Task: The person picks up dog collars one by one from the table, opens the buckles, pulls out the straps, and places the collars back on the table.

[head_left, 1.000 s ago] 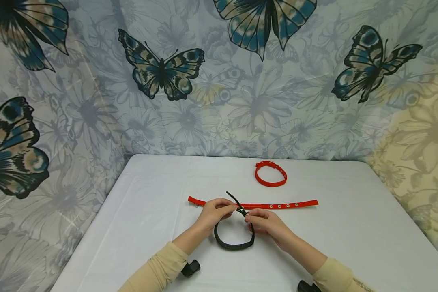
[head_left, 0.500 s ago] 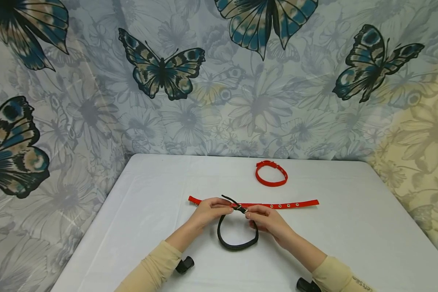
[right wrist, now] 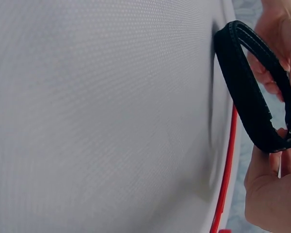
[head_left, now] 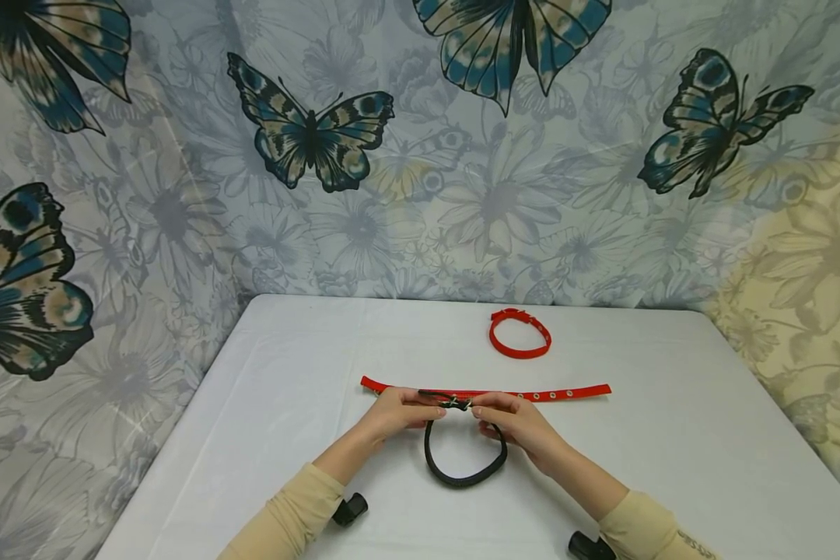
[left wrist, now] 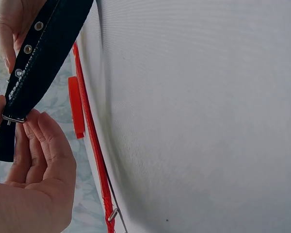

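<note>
A black collar (head_left: 462, 481), its band bent round into a loop, is held up between my two hands over the table. At the buckle (left wrist: 13, 119), my left hand (head_left: 394, 414) pinches the collar between thumb and fingers, and the strap's free end sticks out past the metal. My right hand (head_left: 521, 428) pinches the band just right of the buckle. Metal eyelets (left wrist: 28, 49) line the strap in the left wrist view. Behind the hands a red collar (head_left: 567, 393) lies stretched out flat, partly covered by the left hand.
Farther back on the white table (head_left: 294, 350), a second red collar (head_left: 520, 353) sits buckled into a ring. A patterned butterfly cloth (head_left: 497, 194) hangs behind the table. Black wrist devices (head_left: 350, 509) show under both forearms.
The black collar's buckle end has turned from slanting to nearly level, its free end swinging down leftward. The loop has shifted slightly right, and my left hand has moved a little left and down.
</note>
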`<state>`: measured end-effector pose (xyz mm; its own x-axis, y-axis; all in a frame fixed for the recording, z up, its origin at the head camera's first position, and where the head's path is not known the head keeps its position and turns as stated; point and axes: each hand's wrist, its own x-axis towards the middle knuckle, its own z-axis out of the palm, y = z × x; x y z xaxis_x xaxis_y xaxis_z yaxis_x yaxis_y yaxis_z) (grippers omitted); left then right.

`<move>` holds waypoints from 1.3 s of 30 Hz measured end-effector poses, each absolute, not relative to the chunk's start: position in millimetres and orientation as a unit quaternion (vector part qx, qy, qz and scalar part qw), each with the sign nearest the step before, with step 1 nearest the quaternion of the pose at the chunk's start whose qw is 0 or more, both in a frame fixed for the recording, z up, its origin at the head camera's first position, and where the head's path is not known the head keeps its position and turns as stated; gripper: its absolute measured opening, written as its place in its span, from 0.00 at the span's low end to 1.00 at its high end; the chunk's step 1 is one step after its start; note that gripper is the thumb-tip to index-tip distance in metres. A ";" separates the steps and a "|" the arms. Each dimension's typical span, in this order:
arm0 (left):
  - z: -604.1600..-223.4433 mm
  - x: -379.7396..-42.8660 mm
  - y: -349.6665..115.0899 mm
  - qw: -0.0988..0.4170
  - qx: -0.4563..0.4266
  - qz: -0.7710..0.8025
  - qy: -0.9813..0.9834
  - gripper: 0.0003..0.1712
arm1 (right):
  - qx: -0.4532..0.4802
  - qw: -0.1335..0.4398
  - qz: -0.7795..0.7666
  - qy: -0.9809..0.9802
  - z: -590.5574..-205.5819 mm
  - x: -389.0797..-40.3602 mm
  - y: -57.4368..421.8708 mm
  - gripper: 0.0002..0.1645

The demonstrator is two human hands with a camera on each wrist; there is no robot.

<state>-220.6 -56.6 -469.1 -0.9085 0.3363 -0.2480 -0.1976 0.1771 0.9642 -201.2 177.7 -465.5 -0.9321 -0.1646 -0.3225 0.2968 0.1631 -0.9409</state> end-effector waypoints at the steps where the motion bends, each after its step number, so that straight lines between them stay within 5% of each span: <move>1: -469.6 -220.8 -56.7 0.208 0.047 0.638 0.740 0.16 | 0.044 0.179 -0.645 0.742 -465.5 -200.8 178.2 0.24; 10: -473.9 -220.5 -58.7 0.196 0.003 0.645 0.739 0.28 | 0.047 0.178 -0.640 0.746 -465.2 -199.2 184.7 0.25; 16: -473.0 -219.3 -59.1 0.187 0.013 0.658 0.730 0.22 | 0.050 0.183 -0.647 0.739 -465.1 -200.4 184.9 0.28; 23: -471.0 -217.4 -57.8 0.196 0.014 0.660 0.725 0.27 | 0.055 0.184 -0.650 0.736 -464.6 -202.9 178.0 0.28; 31: -467.7 -214.3 -56.3 0.201 0.034 0.647 0.735 0.17 | 0.048 0.181 -0.636 0.748 -464.9 -204.8 175.2 0.24; 39: -472.2 -214.5 -55.8 0.198 0.034 0.644 0.738 0.20 | 0.047 0.181 -0.634 0.750 -464.6 -202.3 180.3 0.24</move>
<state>-214.5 -55.8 -472.2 -0.9193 0.3045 -0.2493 -0.2055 0.1687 0.9640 -202.3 180.3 -464.6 -0.9299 -0.1589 -0.3318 0.3007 0.1915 -0.9343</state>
